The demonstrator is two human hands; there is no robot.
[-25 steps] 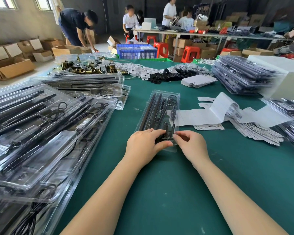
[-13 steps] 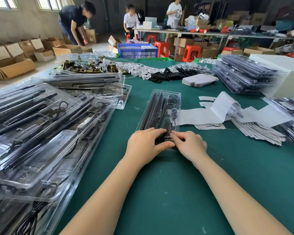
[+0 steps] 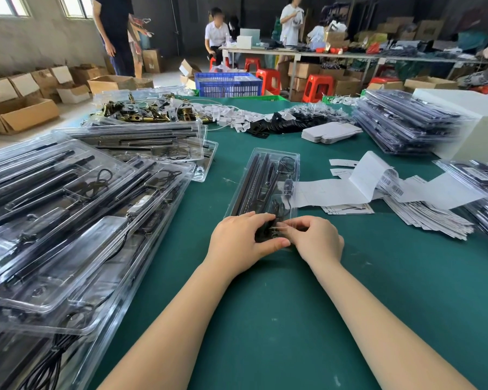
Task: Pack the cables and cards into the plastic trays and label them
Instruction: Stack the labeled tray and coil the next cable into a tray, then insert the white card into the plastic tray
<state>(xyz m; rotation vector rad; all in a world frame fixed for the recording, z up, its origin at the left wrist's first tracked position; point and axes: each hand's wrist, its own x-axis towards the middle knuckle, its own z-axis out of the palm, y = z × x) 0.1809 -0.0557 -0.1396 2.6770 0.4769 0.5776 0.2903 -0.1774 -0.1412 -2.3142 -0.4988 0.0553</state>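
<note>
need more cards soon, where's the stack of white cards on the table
In the head view, the stack of white cards lies on the green table, far side, right of centre, between black clips and stacked trays.

head-worn view, forward-down, close over table [image 3: 265, 319]

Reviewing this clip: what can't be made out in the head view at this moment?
- Near end of the clear tray: covered by the left hand and right hand.
- Barcode labels: print too small to read.
- Tray stack at right: blurred, contents unclear.
</note>
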